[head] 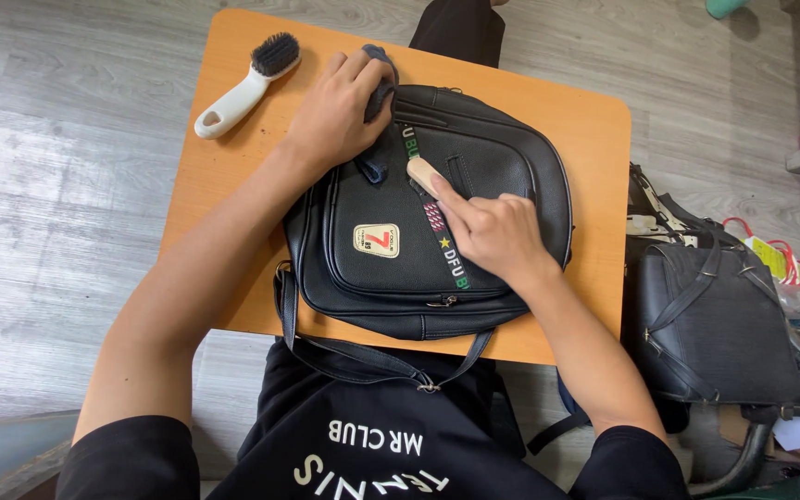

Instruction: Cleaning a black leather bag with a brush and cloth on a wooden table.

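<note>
Bare table (233, 185) left of backpack (428, 213); brush (244, 83) there.

Under the left hand (331, 116): most of a dark blue cloth (380, 83), only its edges showing past the grip. Inside the right hand (493, 231): the rear of a small wooden brush (423, 172), bristles hidden against the black backpack (502, 167). Below the right grip: backpack straps (344, 356) dropping off the surface (594, 139), partly lost against dark clothing. Far right of that grip: a second black bag (715, 324), its lower part cut off.
</note>
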